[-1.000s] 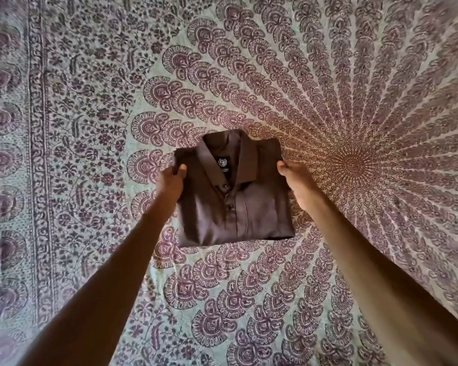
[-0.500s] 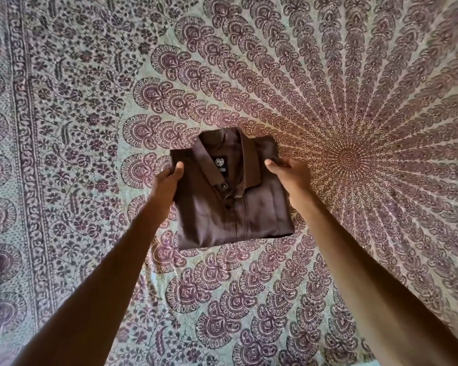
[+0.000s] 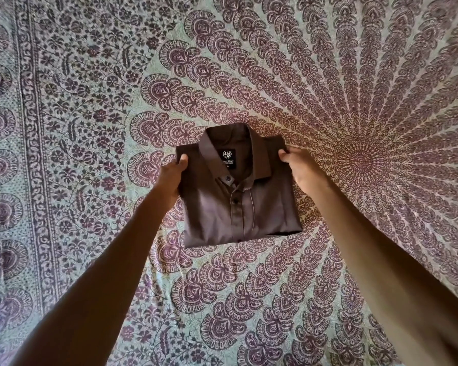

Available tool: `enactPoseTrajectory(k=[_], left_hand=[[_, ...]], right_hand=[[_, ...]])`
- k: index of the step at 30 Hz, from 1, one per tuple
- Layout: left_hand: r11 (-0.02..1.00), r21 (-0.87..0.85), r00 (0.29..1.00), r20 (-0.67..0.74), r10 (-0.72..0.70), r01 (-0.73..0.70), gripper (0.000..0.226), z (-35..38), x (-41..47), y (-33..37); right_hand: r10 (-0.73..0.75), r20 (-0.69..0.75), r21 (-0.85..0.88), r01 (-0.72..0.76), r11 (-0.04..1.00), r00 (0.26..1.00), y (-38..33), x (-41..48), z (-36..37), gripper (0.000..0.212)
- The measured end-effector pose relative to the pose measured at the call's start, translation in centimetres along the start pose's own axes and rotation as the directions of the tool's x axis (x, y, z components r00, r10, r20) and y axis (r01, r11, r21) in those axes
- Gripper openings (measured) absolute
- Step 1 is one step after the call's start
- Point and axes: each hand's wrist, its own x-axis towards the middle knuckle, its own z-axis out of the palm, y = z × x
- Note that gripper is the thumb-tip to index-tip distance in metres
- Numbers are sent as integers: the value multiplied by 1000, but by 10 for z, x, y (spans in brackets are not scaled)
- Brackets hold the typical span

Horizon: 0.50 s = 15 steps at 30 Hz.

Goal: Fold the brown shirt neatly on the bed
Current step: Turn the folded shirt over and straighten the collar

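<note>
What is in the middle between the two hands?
In the head view, the folded brown shirt lies between the left hand and the right hand, collar up, on the patterned bedsheet.

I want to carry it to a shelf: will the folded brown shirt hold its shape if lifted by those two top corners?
Probably not: the folded brown cotton shirt looks soft, so its unsupported lower half would likely droop and unfold. Its stiffer collar should hold.

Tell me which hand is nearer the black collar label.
Left. The left hand grips the shirt's left edge, nearer the label; the right hand grips the right shoulder corner, farther off.
</note>
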Motion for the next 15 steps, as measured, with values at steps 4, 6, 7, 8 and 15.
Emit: enactPoseTrajectory(k=[4,6,7,8,15], left_hand=[[935,348,986,-126,111,-61,41,-2,10,-5],[914,397,977,-150,151,-81,46,-1,4,-7],[909,405,969,-170,179,-97,48,1,0,-9],[902,418,959,-194,204,-107,49,3,-8,-10],[795,601,918,-268,294,-79,42,6,-60,-66]], right_hand=[[-150,-171,-160,122,979,974,5,-8,12,27],[-217,-202,-225,171,959,955,2,-22,14,34],[-217,-205,-229,168,959,954,2,-30,13,37],[-202,-204,-211,158,965,958,5,-38,11,40],[-357,-314,-403,217,889,880,73,-95,0,38]])
